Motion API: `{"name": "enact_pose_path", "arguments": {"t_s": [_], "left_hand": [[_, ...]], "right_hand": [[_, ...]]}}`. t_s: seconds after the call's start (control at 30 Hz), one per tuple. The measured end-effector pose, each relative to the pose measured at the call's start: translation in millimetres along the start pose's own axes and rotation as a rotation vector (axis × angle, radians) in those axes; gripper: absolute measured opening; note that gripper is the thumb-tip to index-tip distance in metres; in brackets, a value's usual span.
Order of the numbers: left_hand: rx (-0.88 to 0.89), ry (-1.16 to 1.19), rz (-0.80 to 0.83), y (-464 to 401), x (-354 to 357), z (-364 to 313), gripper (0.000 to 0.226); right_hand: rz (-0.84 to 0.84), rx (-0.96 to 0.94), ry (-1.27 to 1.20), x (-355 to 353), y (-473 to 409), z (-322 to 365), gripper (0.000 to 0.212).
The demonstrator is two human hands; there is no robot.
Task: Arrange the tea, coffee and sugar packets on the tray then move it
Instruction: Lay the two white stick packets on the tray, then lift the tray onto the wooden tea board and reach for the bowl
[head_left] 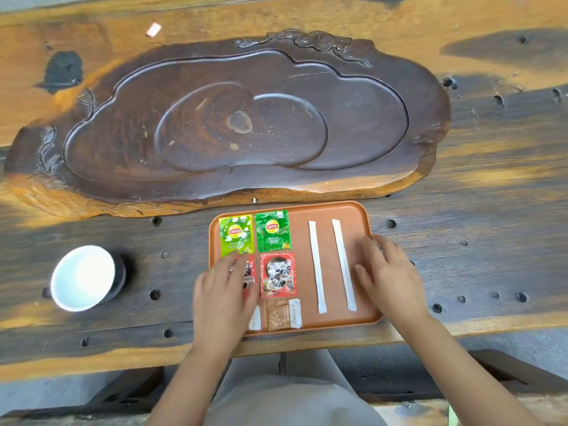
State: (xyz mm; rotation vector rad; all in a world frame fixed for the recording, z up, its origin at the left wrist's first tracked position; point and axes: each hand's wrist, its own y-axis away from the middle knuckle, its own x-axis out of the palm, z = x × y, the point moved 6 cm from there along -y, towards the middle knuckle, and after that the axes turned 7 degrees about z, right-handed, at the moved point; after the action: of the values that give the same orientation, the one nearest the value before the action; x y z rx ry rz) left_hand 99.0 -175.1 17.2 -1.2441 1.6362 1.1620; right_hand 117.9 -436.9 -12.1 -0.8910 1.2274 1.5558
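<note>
We have both bare forearms reaching forward from the bottom edge. Our left hand (223, 290) lies palm down, fingers loosely together and pointing up-right. Our right hand (388, 273) is palm down too, fingers spread and angled up-left, thumb out. Neither grips anything.

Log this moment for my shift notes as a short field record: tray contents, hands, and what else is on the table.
tray: orange rectangular plastic tray, at near table edge
tea: two green Lipton packets, far left
coffee: red Nescafe packet; a second under the left hand
sticks: two white paper sticks, side by side
right hand: on tray's right rim
elsewhere: white ceramic cup, dark carved wooden tea board
</note>
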Motion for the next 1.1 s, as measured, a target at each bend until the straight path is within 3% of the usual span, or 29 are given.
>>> {"name": "enact_pose_path", "arguments": {"t_s": [0.13, 0.3, 0.37, 0.5, 0.83, 1.1], "left_hand": [[-0.311, 0.03, 0.088, 11, 1, 58, 0.047], [-0.624, 0.519, 0.201, 11, 14, 74, 0.026], [-0.62, 0.582, 0.217, 8, 13, 72, 0.021], [-0.64, 0.623, 0.223, 9, 17, 80, 0.031], [-0.593, 0.83, 0.131, 26, -23, 90, 0.041], [-0.456, 0.849, 0.064, -2, -73, 109, 0.037]], "right_hand": [[0.102, 0.174, -0.063, 2, 0, -8, 0.054], [0.184, 0.289, -0.289, 6, -3, -12, 0.05], [0.201, 0.313, -0.383, 5, -6, -14, 0.047], [0.178, 0.334, -0.527, 0, -6, -18, 0.044], [0.15, 0.306, -0.629, -24, 4, -10, 0.048], [-0.003, 0.213, -0.671, -74, -32, 17, 0.053]]}}
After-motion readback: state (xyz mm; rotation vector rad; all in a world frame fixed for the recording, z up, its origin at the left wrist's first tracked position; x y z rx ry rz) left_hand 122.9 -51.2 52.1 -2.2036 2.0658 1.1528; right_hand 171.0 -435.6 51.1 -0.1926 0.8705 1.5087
